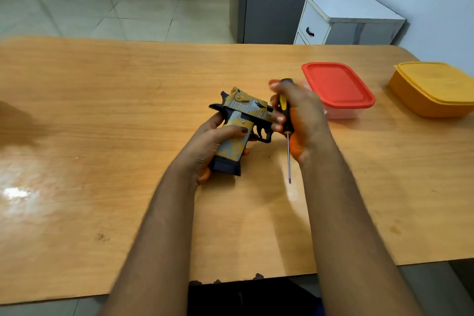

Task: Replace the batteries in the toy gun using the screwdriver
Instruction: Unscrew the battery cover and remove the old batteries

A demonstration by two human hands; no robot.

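Over the middle of the table (102, 136), a little toward its right side and well in from the near edge, the person is holding the toy gun (241, 120) just above the wood. The left hand (205, 146) is wrapping its fingers round the grip, thumb lying across the side where 1 small screw is showing. The right hand (295, 115) is curling round the yellow-and-black handle of the screwdriver (285, 120), whose thin shaft is pointing down toward the near edge, tip clear of the gun and not yet at any screw. The gun is looking like hollow moulded plastic, so it is probably light and stiff, with a smooth painted skin that could slip; holding it low on the grip, as now, seems sound, as long as the thumb is not covering the screw. The screw is looking tiny and could easily roll off the glossy top. Nothing is lying between the hands and the work. Farther back, toward the far right corner, 1 clear box with a red lid (337, 84) is sitting just behind the right hand, and 1 orange lidded box (433, 90) is standing at the right edge, apart from it. Beyond the far edge, 1 white drawer cabinet (346, 18) is standing on the floor.
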